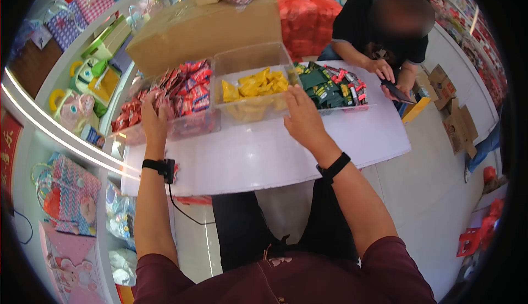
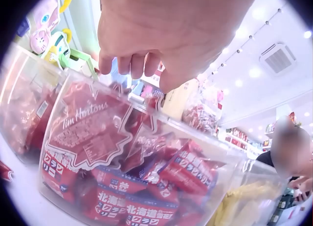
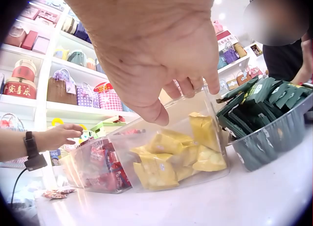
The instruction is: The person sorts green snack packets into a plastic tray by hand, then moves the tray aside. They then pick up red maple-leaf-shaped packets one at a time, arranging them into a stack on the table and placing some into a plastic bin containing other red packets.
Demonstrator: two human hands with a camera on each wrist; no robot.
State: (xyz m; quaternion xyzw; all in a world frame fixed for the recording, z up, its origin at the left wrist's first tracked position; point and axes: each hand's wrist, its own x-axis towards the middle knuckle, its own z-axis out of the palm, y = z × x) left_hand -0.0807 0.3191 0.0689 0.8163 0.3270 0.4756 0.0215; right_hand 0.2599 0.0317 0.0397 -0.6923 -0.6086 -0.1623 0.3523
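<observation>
Reaching to bins (image 1: 242, 115): left hand (image 1: 154, 121), red packets (image 1: 192, 88); right hand (image 1: 307, 121), yellow packets (image 1: 256, 86)

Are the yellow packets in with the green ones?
No, the yellow packets lie in one box, and the green packets in the tub beside it.

Maroon short-sleeved top (image 1: 242, 279), black trousers (image 1: 236, 221).
Black wrist straps, left (image 1: 158, 164), right (image 1: 334, 167); thin black cable (image 1: 187, 214) from left one.
</observation>
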